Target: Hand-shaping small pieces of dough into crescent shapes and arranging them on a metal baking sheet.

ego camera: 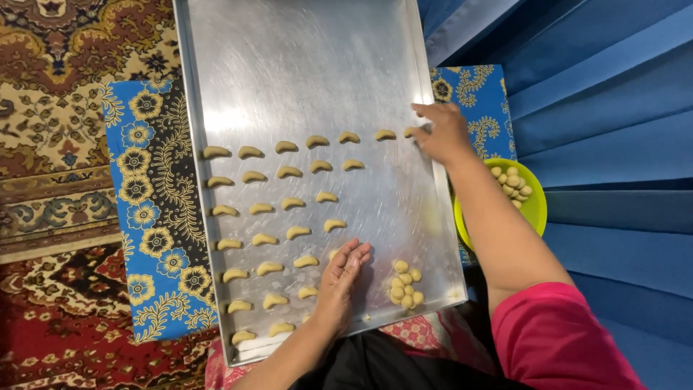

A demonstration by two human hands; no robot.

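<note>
The left hand (pixel 341 285) lay flat on the metal baking tray (pixel 303 65) near its near edge, fingers together and stretched out, pressing down on the metal and gripping nothing. Just beside it, toward the tray's near right corner, sat a small heap of round dough balls (pixel 405 284), apart from the fingertips. To the other side of that hand, crescent-shaped dough pieces (pixel 260 208) ran in tidy rows from the near left corner up toward the middle of the tray, each piece clear of its neighbours. Farther on, the right hand (pixel 442 132) had reached to the tray's right edge, fingers bent and closed on the last crescent (pixel 411 132) of the farthest row; how firmly it pinched I could not tell. The forearm passed over a yellow-green bowl (pixel 535 204) standing just off the tray's right edge, with more dough balls inside it. A pink sleeve (pixel 559 336) covered the upper arm. The tray rested on a blue cloth with yellow flowers (pixel 151 217), spread over a patterned red and cream carpet (pixel 65 108) on the floor. The far half of the tray was bare, shiny metal.
</note>
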